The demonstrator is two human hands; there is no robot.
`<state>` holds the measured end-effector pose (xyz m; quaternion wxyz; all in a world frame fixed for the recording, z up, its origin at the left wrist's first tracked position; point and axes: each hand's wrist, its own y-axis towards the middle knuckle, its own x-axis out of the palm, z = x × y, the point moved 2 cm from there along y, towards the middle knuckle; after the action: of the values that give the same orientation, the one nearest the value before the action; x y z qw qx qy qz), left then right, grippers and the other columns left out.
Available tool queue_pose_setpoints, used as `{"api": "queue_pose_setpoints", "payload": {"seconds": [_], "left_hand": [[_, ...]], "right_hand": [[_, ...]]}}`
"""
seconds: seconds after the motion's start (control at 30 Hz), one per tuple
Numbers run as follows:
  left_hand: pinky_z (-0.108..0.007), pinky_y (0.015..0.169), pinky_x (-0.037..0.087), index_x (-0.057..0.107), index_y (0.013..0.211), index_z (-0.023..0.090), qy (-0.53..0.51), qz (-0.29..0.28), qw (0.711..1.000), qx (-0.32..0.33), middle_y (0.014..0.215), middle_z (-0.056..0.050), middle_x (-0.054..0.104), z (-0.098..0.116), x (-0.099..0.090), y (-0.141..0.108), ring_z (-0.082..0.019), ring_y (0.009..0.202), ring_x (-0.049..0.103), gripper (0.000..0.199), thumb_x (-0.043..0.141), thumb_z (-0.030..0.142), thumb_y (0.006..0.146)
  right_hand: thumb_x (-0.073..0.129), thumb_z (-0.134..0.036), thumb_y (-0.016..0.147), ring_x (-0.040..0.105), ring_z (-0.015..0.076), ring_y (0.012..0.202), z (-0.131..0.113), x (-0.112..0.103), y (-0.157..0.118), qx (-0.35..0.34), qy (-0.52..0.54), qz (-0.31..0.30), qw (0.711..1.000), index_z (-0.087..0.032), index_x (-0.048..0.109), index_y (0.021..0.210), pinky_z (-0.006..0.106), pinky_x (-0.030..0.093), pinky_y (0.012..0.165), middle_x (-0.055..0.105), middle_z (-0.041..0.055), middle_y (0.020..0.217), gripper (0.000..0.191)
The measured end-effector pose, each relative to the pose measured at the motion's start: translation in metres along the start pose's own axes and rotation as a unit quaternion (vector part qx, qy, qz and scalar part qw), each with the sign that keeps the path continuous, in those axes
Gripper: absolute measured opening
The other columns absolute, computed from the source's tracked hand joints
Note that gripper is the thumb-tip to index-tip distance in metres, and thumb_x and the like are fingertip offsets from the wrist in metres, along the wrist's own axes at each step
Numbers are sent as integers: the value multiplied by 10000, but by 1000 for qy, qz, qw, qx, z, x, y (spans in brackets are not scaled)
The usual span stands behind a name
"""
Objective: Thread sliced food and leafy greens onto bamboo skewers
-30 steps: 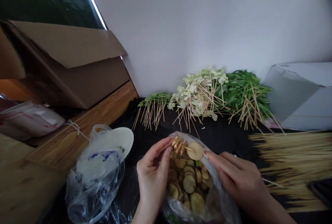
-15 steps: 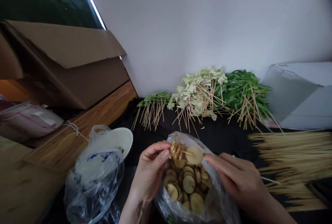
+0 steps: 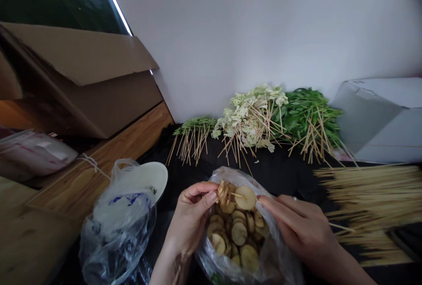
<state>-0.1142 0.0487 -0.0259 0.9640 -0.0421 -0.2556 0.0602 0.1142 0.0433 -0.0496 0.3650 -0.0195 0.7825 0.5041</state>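
My left hand (image 3: pixel 198 206) pinches a small stack of potato slices (image 3: pixel 226 192) between thumb and fingers. My right hand (image 3: pixel 296 219) is closed around a thin wooden skewer (image 3: pixel 343 228), whose blunt end sticks out behind the hand. One round potato slice (image 3: pixel 245 197) is on the skewer near my right fingertips. The skewer's front part points at the stack; whether it enters those slices I cannot tell. Below both hands, a clear plastic bag (image 3: pixel 280 250) stands open with many potato slices (image 3: pixel 239 233) inside.
Skewered green vegetables (image 3: pixel 198 123), pale cabbage-like leaves (image 3: pixel 250 113) and leafy greens (image 3: pixel 306 113) lie along the wall. Bare skewers (image 3: pixel 376 197) spread at right before a white box (image 3: pixel 379 118). At left are a white bowl (image 3: pixel 160 179), a crumpled plastic bag (image 3: pixel 115 236) and a cardboard box (image 3: pixel 121 104).
The view has shifted very slightly. Both hands keep nearly the same pose, with the potato slices and skewer held in almost the same place.
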Motion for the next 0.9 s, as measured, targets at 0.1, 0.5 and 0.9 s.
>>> {"api": "queue_pose_setpoints", "payload": {"seconds": [0.1, 0.5, 0.9], "left_hand": [[-153, 681, 535, 815, 700, 210, -6, -3, 1000, -7, 747, -2, 790, -1, 0, -1, -90, 692, 696, 250, 989, 269, 530], [-228, 783, 547, 809, 965, 229, 23, 23, 998, 50, 894, -32, 764, 1, 3, 0, -147, 823, 692, 335, 916, 352, 673], [-443, 1107, 446, 448, 1502, 293, -76, -54, 995, 20, 1335, -126, 665, -19, 35, -19, -295, 1273, 611, 738, 777, 276, 842]], "right_hand": [[450, -116, 1020, 630, 131, 614, 1, 0, 1, -3, 3, -3, 1000, -155, 647, 1121, 248, 481, 568, 674, 44, 789, 225], [461, -127, 1009, 671, 137, 649, 1, 4, -2, 24, 3, 7, 1000, -170, 701, 1114, 233, 510, 561, 713, 52, 819, 266], [479, -85, 993, 698, 143, 695, -10, 3, 5, 15, 21, 70, 997, -142, 688, 1130, 222, 550, 601, 722, 58, 832, 256]]}}
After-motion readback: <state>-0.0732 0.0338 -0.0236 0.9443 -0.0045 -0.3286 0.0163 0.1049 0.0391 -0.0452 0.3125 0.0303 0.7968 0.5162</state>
